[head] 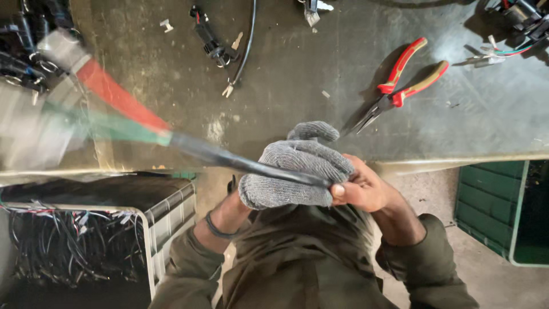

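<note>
Now the left hand (291, 171), in a grey knit glove, is closed fully around a black cable (229, 160), and the bare right hand (363, 189) pinches the cable end just beside it. To do this well, keep both grips tight and close together. The cable runs up left over the tabletop (286, 74), blurred; red-handled pliers (400, 86) lie well apart

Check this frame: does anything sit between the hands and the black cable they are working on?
Nothing visible. The gloved left hand wraps the black cable and the bare right hand pinches its end.
</note>
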A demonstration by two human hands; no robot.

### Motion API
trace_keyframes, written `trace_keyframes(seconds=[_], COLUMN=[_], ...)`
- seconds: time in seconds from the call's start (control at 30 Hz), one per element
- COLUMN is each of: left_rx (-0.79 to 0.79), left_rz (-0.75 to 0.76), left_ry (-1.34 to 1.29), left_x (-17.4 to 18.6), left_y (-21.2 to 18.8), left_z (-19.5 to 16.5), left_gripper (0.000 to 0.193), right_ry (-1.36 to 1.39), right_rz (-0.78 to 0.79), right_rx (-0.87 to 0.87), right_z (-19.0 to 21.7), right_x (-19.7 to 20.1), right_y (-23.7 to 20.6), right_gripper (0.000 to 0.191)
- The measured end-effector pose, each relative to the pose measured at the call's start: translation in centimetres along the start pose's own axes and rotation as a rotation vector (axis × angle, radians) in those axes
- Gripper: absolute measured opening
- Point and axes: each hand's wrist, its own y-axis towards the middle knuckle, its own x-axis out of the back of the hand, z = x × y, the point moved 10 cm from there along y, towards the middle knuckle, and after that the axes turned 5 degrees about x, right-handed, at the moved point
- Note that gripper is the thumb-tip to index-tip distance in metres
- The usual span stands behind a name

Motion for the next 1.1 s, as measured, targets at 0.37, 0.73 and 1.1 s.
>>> trace_keyframes(seconds=[0.37,0.73,1.1], left_rx=[0.086,0.178,0.239], left_rz=[-0.405,-0.458,-0.291], left_ry=[-0.005,-0.305,-0.493], left_x=[1.5,3.2,-0.2], left_y=[-0.1,-2.4,-1.2], left_z=[2.8,2.9,0.7], left_gripper=[0.038,0.037,0.042], right_ry=[-0.37,-2.202,-0.549], right_rz=[-0.692,-0.259,-0.533], right_rx=[0.305,0.19,0.442], right_z=[0.5,16.7,13.1], right_x=[5.2,4.3,5.6], right_y=[-0.8,0.4,-1.7], right_gripper=[0.046,0.068,0.038])
